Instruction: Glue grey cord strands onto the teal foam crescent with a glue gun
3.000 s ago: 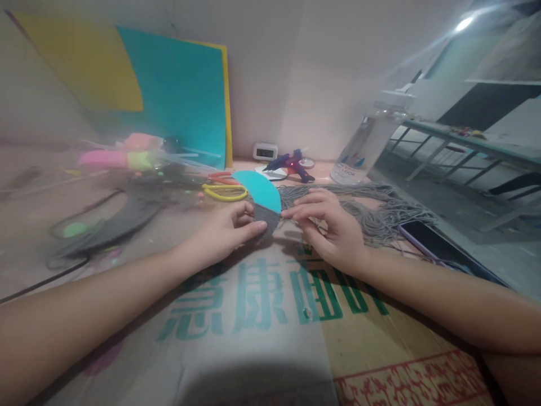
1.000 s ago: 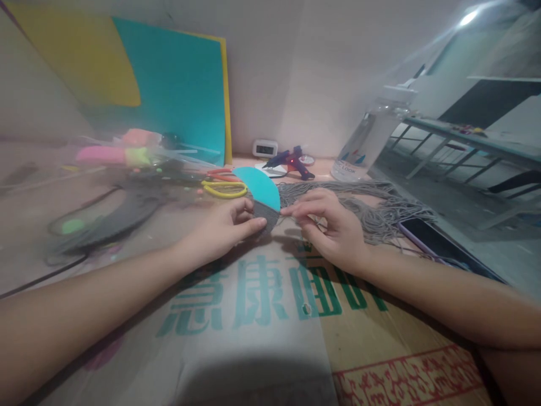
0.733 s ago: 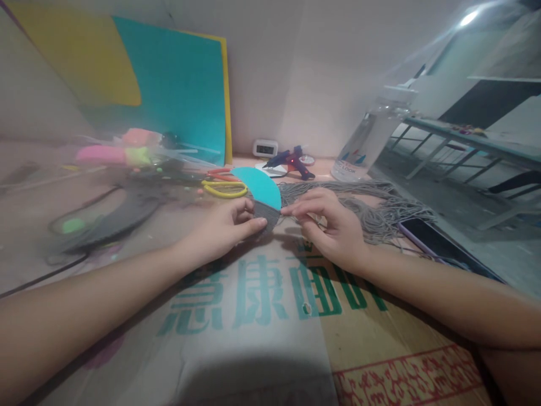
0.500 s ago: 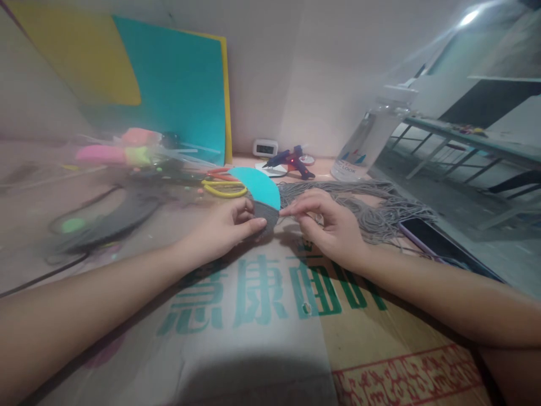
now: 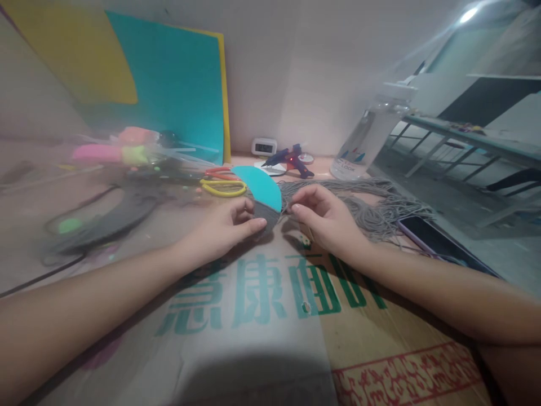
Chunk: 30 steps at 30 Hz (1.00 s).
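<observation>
My left hand (image 5: 239, 220) grips a flat turquoise piece (image 5: 264, 189) with a curved outer edge, thumb on top near its lower end. Grey yarn (image 5: 270, 217) lies in close rows over the lower part of the piece. Just off its right edge, my right hand (image 5: 323, 217) has thumb and forefinger brought together on what looks like a thin grey strand. Behind that hand, a loose heap of the same yarn (image 5: 372, 211) spreads to the right. Scissors with yellow and orange handles (image 5: 222, 189) lie just beyond my left hand.
Cardboard (image 5: 270, 349) with green printed characters covers the work surface. Toward the back stand a small digital clock (image 5: 264, 147), a glue gun (image 5: 291, 160) with a red light and a clear bottle (image 5: 367, 135). At right lies a phone (image 5: 443, 242); blurred craft bits (image 5: 110, 152) are at left.
My right forefinger, stretched out against the piece's edge before, has bent back toward the thumb and drawn slightly away. My left hand keeps its hold almost unmoved.
</observation>
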Tool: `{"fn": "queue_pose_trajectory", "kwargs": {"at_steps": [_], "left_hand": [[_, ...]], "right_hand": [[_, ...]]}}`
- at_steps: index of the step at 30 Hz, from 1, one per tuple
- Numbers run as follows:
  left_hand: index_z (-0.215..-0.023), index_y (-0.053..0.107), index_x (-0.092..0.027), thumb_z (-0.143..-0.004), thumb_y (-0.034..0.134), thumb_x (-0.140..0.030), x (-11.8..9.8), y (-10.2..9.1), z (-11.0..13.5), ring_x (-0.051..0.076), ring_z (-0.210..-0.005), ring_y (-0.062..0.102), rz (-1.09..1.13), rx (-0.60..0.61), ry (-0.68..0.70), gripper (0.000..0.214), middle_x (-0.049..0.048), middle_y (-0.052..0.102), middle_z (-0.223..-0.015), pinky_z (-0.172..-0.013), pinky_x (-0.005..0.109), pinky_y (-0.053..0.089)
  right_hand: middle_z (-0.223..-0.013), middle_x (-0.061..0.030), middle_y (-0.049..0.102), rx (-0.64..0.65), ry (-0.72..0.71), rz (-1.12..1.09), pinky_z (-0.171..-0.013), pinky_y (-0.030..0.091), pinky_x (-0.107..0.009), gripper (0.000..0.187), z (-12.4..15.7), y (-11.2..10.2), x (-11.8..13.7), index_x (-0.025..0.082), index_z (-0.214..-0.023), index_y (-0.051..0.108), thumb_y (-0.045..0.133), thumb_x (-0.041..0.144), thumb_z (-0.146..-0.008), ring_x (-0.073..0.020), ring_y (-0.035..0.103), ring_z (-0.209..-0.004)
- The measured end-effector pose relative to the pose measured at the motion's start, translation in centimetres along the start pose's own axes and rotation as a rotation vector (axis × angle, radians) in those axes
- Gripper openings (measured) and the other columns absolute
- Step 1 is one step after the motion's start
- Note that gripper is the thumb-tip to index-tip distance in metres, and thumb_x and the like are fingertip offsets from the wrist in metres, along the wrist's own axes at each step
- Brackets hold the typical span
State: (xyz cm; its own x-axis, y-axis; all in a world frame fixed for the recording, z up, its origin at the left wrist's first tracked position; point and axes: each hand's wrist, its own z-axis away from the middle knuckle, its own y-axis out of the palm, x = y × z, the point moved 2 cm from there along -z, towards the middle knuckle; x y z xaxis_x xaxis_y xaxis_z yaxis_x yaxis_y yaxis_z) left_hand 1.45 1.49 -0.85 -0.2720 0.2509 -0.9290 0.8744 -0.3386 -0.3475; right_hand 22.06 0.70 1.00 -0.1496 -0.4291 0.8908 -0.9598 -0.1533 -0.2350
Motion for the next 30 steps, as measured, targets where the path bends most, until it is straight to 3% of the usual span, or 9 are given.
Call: {"fn": "queue_pose_trajectory", "kwargs": {"at_steps": [4,8,13,17,21,25,30], "left_hand": [[-0.080,0.051,-0.019,-0.082,0.063,-0.044,-0.2,0.1,0.2,0.010,-0.055,0.047,-0.012,0.000,-0.001,0.028,-0.0031,0.054,-0.066,-0.049,0.023,0.034],[-0.081,0.052,-0.019,-0.083,0.063,-0.041,-0.2,0.3,0.3,0.010,-0.056,0.048,-0.014,0.017,0.036,0.025,-0.0035,0.055,-0.067,-0.051,0.022,0.035],[-0.076,0.051,-0.018,-0.082,0.064,-0.045,-0.6,0.2,0.3,0.010,-0.055,0.045,-0.109,-0.005,0.029,0.030,-0.0044,0.050,-0.063,-0.050,0.021,0.033],[-0.075,0.056,-0.016,-0.087,0.053,-0.055,-0.7,0.0,0.1,0.010,-0.056,0.048,0.080,-0.032,-0.022,0.041,-0.0012,0.055,-0.067,-0.051,0.021,0.036],[-0.079,0.056,-0.017,-0.083,0.062,-0.054,0.2,-0.4,-0.1,0.011,-0.062,0.054,0.263,-0.093,-0.082,0.037,-0.0002,0.058,-0.069,-0.056,0.021,0.042],[-0.080,0.057,-0.017,-0.080,0.066,-0.052,1.0,-0.6,-0.1,0.012,-0.063,0.054,0.251,-0.079,-0.150,0.036,0.0011,0.060,-0.072,-0.053,0.021,0.042],[-0.078,0.052,-0.017,-0.086,0.063,-0.043,0.1,-0.2,0.0,0.008,-0.062,0.053,0.355,-0.031,-0.071,0.030,-0.0016,0.058,-0.073,-0.055,0.018,0.041]], "right_hand": [[-0.075,0.0009,0.066,0.122,0.126,0.045,-0.063,0.050,-0.026,0.018,0.2,0.5,0.1,0.019,-0.085,0.062,0.059,0.036,-0.089,-0.0111,0.062,-0.067],[-0.066,0.0016,0.065,0.199,0.133,0.136,-0.057,0.045,-0.024,0.030,0.3,0.8,0.7,0.017,-0.071,0.064,0.055,0.038,-0.091,-0.0086,0.055,-0.057],[-0.064,0.0015,0.066,0.225,0.153,0.187,-0.058,0.044,-0.023,0.029,0.3,0.9,0.8,0.017,-0.069,0.064,0.057,0.036,-0.089,-0.0085,0.055,-0.057],[-0.070,-0.0005,0.068,0.224,0.225,0.178,-0.061,0.046,-0.023,0.028,0.4,1.0,0.4,0.017,-0.074,0.063,0.057,0.040,-0.088,-0.0099,0.059,-0.061],[-0.072,-0.0010,0.069,0.236,0.238,0.164,-0.063,0.047,-0.024,0.027,0.5,1.1,0.2,0.017,-0.076,0.063,0.056,0.041,-0.089,-0.0106,0.061,-0.064],[-0.069,-0.0007,0.070,0.235,0.256,0.151,-0.063,0.048,-0.024,0.024,0.5,1.2,0.5,0.018,-0.075,0.061,0.056,0.037,-0.089,-0.0102,0.061,-0.062],[-0.067,0.0000,0.071,0.204,0.288,0.115,-0.062,0.049,-0.022,0.021,0.3,1.2,0.7,0.018,-0.075,0.057,0.055,0.032,-0.090,-0.0097,0.063,-0.061]]}}
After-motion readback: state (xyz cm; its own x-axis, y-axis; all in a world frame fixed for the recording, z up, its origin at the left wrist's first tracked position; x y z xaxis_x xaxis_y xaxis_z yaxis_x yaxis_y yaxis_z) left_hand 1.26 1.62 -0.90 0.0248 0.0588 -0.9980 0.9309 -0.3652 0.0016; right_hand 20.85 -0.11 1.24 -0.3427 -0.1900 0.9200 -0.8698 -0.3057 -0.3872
